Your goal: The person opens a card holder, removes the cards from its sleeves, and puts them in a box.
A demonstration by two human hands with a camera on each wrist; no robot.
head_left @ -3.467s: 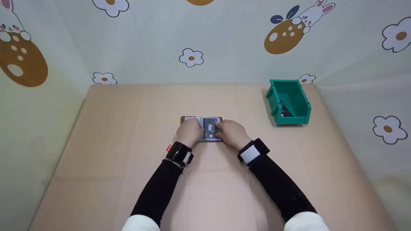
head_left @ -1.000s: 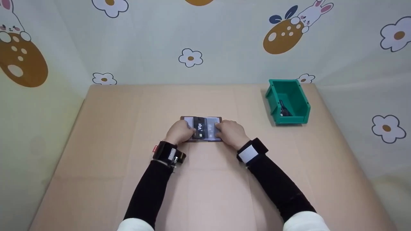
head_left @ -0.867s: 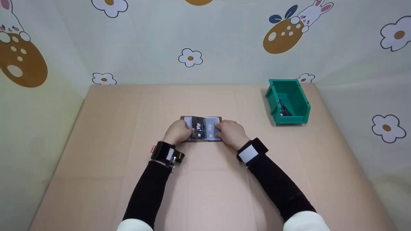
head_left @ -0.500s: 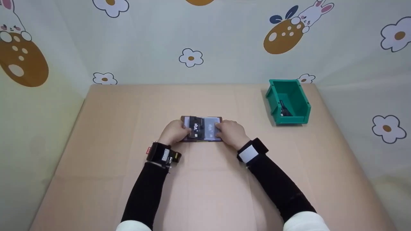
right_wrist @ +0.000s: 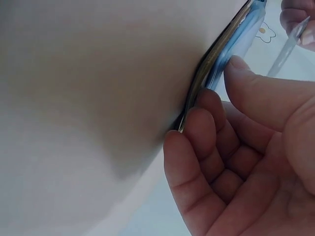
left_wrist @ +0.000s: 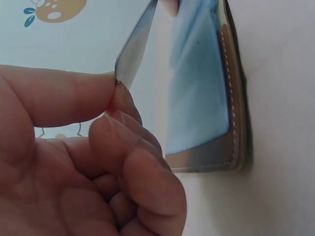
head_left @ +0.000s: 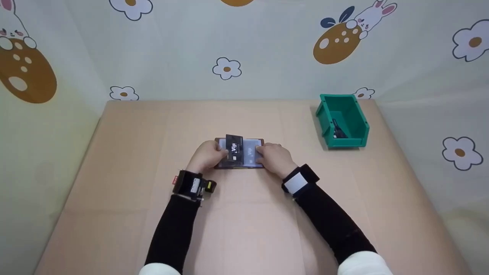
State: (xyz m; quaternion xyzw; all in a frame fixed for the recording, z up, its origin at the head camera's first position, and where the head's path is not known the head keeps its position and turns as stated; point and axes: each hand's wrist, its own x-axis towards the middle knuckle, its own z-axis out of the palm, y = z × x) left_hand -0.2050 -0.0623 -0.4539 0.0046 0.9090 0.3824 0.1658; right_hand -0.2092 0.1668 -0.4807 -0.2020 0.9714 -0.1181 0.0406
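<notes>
My left hand [head_left: 206, 156] pinches a black card marked "Vip" [head_left: 234, 145] between thumb and index finger. In the left wrist view the card [left_wrist: 135, 46] is seen nearly edge-on, tilted above the pages. Below it lies an open brown card holder [head_left: 251, 147] with clear plastic sleeves; pale "Vip" lettering shows on its right page. My right hand [head_left: 277, 158] grips the holder's right edge, thumb on top and fingers beneath. Stitching runs along the holder's brown border [left_wrist: 234, 105] in the left wrist view.
A green plastic bin [head_left: 344, 122] stands at the table's back right, with a small dark object [head_left: 338, 131] inside. The light brown tabletop [head_left: 244, 229] meets a patterned curtain [head_left: 267, 49] at the back and sides.
My left hand has moved left from the right page, drawing the black card across the holder. The card's top now rises past the holder's far edge. My right hand has stayed put.
</notes>
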